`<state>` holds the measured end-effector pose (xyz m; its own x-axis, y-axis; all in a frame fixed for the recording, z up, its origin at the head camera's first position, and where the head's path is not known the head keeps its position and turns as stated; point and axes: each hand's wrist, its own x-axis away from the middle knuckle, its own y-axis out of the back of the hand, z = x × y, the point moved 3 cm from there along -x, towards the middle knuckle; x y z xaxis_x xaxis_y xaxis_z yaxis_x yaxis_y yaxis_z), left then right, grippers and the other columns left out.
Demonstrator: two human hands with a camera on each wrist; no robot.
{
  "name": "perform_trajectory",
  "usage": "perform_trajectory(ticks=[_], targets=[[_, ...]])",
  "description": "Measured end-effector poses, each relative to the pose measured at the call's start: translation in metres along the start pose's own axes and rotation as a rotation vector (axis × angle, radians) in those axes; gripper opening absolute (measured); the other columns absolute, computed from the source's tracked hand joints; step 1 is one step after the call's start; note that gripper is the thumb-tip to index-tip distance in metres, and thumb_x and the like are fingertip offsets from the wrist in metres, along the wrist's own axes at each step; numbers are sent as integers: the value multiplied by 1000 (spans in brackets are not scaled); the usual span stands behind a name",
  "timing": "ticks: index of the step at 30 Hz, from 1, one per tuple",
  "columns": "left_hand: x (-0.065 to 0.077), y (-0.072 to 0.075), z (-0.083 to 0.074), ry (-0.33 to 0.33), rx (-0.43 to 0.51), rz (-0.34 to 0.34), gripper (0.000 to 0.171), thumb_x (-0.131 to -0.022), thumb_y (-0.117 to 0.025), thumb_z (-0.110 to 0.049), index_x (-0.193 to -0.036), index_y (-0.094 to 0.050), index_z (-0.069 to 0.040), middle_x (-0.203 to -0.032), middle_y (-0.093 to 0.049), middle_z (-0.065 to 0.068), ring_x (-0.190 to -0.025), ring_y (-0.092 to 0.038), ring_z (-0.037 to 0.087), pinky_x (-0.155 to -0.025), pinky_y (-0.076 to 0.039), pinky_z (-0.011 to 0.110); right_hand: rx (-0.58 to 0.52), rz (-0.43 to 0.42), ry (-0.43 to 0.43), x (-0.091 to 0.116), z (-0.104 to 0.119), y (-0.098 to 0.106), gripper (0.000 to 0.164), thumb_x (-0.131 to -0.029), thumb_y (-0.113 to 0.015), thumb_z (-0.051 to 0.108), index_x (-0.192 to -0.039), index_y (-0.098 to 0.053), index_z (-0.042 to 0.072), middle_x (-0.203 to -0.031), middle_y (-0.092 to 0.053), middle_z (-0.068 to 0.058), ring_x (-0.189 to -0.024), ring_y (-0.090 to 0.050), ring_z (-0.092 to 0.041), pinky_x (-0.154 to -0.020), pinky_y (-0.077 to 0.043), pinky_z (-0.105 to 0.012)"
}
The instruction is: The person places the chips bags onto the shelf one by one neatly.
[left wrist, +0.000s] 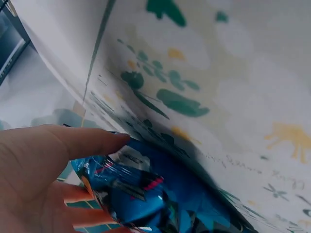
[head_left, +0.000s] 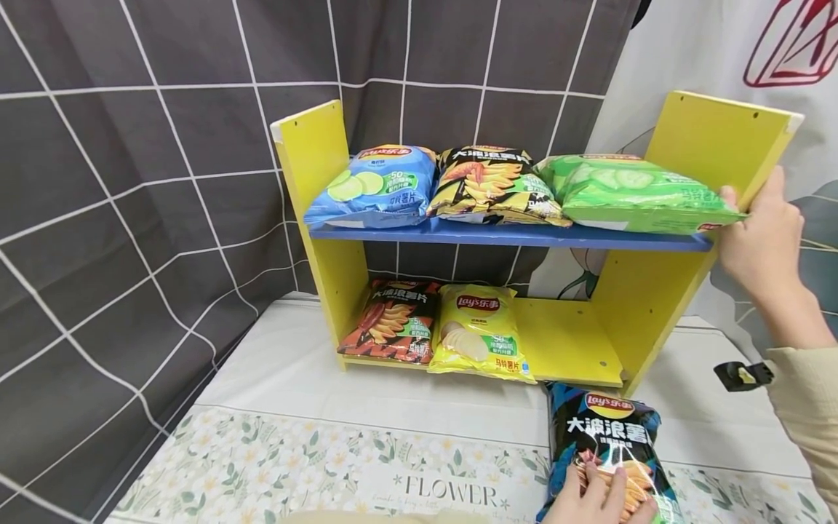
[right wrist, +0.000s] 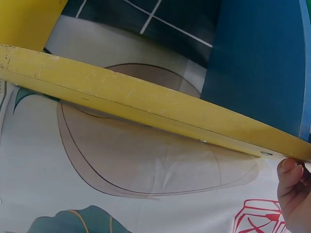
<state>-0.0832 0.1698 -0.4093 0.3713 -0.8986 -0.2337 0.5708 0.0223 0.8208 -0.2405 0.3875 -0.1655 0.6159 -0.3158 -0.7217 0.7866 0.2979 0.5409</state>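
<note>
My left hand point(head_left: 597, 503) grips a black and blue chip bag point(head_left: 605, 418) in front of the shelf's lower right side. In the left wrist view the thumb lies on one face of that bag point(left wrist: 160, 189), with the other fingers on its opposite side. My right hand point(head_left: 762, 236) holds the upright right panel of a yellow shelf point(head_left: 716, 138) near its front edge. A green chip bag point(head_left: 628, 191) sits beside these fingers on the blue upper board. In the right wrist view only part of the right hand point(right wrist: 295, 194) shows, at the panel's edge.
On the blue board point(head_left: 511, 234) are also a blue chip bag point(head_left: 380, 185) and a black-yellow one point(head_left: 491, 185). A red-black bag point(head_left: 396, 320) and a yellow bag point(head_left: 481, 331) stand on the lower board point(head_left: 569, 338). A dark grid-patterned curtain point(head_left: 196, 131) hangs behind.
</note>
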Motion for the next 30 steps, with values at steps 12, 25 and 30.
perform_trajectory(ticks=[12, 25, 30], targets=[[-3, 8, 14, -78, 5, -140, 50, -98, -21, -40, -139, -35, -15, -132, -52, -4, -105, -57, 9, -86, -48, 21, 1, -7, 20, 0, 1, 0, 37, -88, -33, 26, -113, -33, -2, -80, -45, -27, -72, -41, -48, -51, -22, -39], [0, 20, 29, -37, 84, -266, 52, -95, -26, -46, -132, -46, -15, -120, -61, -2, -102, -61, 12, -87, -49, 22, -4, 0, 12, 0, -1, 0, 38, -87, -33, 26, -115, -34, -1, -81, -45, -28, -73, -41, -49, -53, -22, -42], [2, 22, 34, -18, 93, -385, 55, -93, -27, -50, -127, -51, -15, -112, -65, 0, -99, -64, 13, -86, -51, 23, -6, 4, 14, 0, -1, 0, 38, -88, -33, 26, -114, -34, -1, -80, -45, -27, -73, -41, -50, -53, -22, -42]])
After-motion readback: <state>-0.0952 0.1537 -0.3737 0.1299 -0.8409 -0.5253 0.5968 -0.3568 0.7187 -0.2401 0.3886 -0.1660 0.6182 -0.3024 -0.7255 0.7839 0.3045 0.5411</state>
